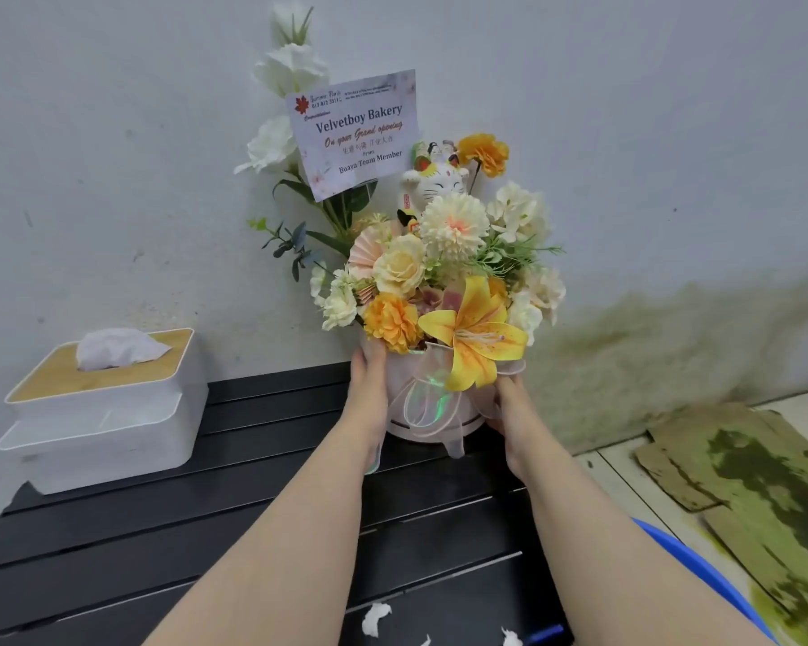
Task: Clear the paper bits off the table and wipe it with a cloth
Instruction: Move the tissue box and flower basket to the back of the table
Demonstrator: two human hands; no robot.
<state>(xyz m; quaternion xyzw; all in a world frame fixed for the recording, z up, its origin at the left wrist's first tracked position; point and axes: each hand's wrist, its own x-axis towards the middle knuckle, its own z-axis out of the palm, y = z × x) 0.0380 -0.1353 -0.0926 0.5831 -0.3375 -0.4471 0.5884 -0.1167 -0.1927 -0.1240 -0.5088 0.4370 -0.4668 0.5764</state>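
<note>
- The round pink pot (432,412) of a flower arrangement is gripped on both sides, at the back of the black slatted table (262,519), close to the wall.
- The left hand (368,398) is pressed flat against the pot's left side, fingers reaching up to the rim under an orange bloom.
- The right hand (509,412) is wrapped around the pot's right side, just below the yellow lily (474,335) and beside the sheer ribbon bow (428,403).
- Whether the pot is resting on the table or raised off it cannot be told.
- Torn white paper bits (375,618) are seen lying on the near edge of the table, between the two forearms; more scraps are seen lower right of them.
- A white tissue box (103,412) with a wooden lid is set at the table's left end, well apart from the pot.
- A printed card (355,132) is held up among the white flowers.
</note>
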